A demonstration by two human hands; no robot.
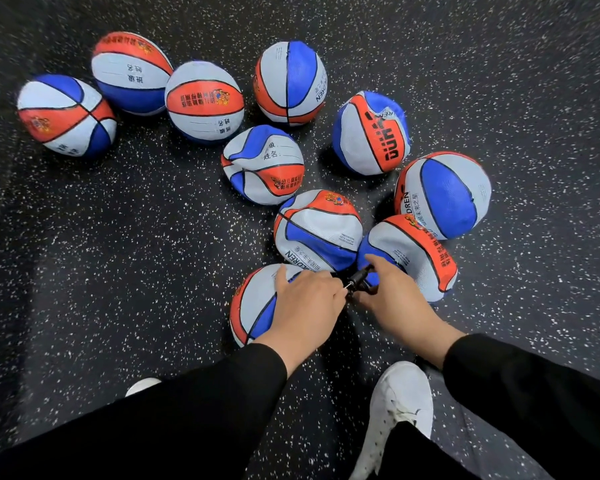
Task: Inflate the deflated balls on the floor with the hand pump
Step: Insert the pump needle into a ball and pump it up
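Observation:
Several red, white and blue balls lie on the dark speckled floor point(118, 237). The nearest ball point(253, 306) sits under my left hand point(305, 303), whose palm and fingers lie over its top. My right hand point(392, 299) grips the small black hand pump point(359, 278), whose tip points toward the left hand's fingertips. Most of the pump is hidden by the hand. Dented, crumpled balls lie just beyond: one point(317, 230) touching the near ball, one point(413, 254) behind my right hand, and another point(262, 164) farther back.
Rounder balls sit at the back left point(66, 114), point(130, 72), point(204, 100) and back centre point(290, 83), with more at right point(371, 131), point(442, 194). My white shoe point(395, 410) stands below the right hand; another shoe tip point(142, 386) shows at left.

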